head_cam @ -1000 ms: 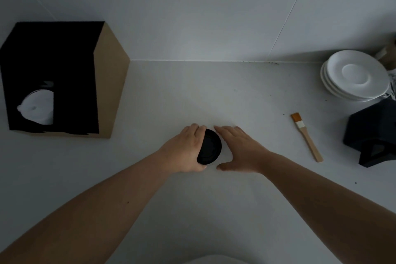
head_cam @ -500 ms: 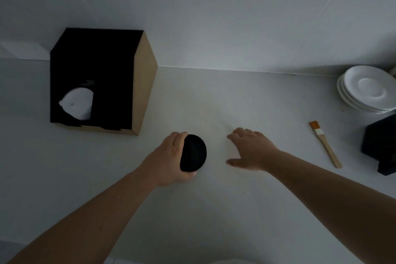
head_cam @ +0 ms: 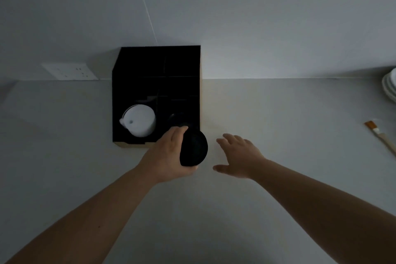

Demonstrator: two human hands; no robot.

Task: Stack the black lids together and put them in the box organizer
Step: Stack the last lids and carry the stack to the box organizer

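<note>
My left hand (head_cam: 166,155) grips a stack of round black lids (head_cam: 194,148), held on edge just in front of the box organizer's near right corner. The box organizer (head_cam: 158,66) is black inside with tan cardboard sides and stands against the wall. Dividers split it into several compartments. A stack of white lids (head_cam: 140,120) sits in its front left compartment; the front right compartment is dark and I cannot make out what lies in it. To the right of the lids my right hand (head_cam: 239,155) hovers above the counter, fingers spread, holding nothing.
A white wall socket (head_cam: 69,70) is left of the organizer. White plates (head_cam: 390,88) are stacked at the far right edge, and a wooden brush (head_cam: 380,135) with an orange tip lies in front of them. The pale counter (head_cam: 278,113) meets the wall behind.
My left hand has carried the black lids left and forward to the organizer's front right corner. My right hand has let go and trails beside it. The view has swung left.
</note>
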